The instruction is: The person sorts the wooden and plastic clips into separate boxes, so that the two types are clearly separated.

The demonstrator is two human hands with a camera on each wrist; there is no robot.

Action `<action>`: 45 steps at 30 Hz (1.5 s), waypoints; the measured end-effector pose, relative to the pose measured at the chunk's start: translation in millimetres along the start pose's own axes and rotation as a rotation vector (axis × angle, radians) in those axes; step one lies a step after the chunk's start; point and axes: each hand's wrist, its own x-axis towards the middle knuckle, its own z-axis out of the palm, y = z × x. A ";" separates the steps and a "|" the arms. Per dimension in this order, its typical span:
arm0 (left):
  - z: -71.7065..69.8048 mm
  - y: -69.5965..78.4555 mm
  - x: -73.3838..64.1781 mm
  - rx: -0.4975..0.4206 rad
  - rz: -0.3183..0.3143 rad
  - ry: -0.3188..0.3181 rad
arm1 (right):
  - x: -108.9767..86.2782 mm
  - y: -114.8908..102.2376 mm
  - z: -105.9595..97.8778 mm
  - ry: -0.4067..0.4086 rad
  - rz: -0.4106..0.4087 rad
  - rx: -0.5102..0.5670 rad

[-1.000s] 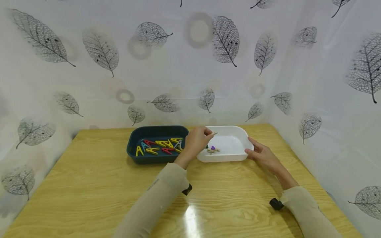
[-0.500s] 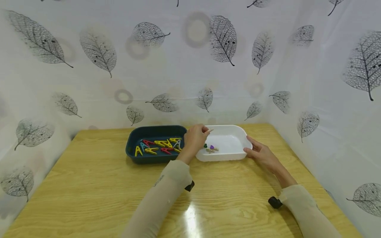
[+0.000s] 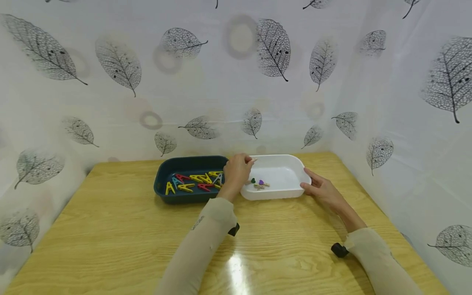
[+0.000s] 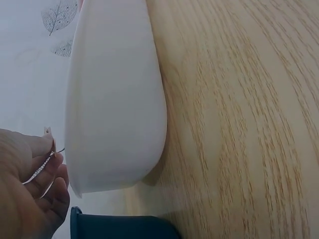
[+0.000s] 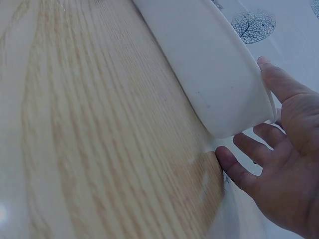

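My left hand [image 3: 236, 174] is raised over the left end of the white tray [image 3: 282, 195], beside the dark blue tray [image 3: 191, 198]. Between thumb and fingertips it pinches a tiny wooden clothespin [image 4: 53, 144], which shows only as a thin tip in the head view. Inside the white tray lie several small wooden clothespins [image 3: 259, 186], with a purple heart [image 3: 261, 182] and a green heart [image 3: 253, 180] among them. My right hand [image 3: 322, 189] holds the white tray's right end, its thumb at the rim and its fingers against the outside wall.
Several plastic clothespins [image 3: 186, 187] in yellow, red and blue-grey lie in the dark blue tray. Both trays stand side by side near the back of the wooden table [image 3: 121, 237]. A leaf-patterned curtain [image 3: 206, 90] surrounds the table at the back and sides.
My left hand has shifted slightly left with the pinched clothespin, uncovering the green heart. My right hand stays at the white tray's end. The head view has drifted a little.
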 end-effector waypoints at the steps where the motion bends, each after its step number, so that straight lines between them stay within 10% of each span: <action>1: 0.0 -0.8 0.1 0.002 0.000 0.004 | 0.1 -0.5 0.5 -0.001 -0.004 -0.006; 29: -8.1 -15.6 -10.6 -0.115 0.019 -0.004 | 1.1 -2.9 3.4 -0.014 0.005 0.002; 45: -38.8 -31.8 -34.6 -0.154 0.088 -0.007 | -1.9 -6.0 -2.5 0.010 -0.008 -0.143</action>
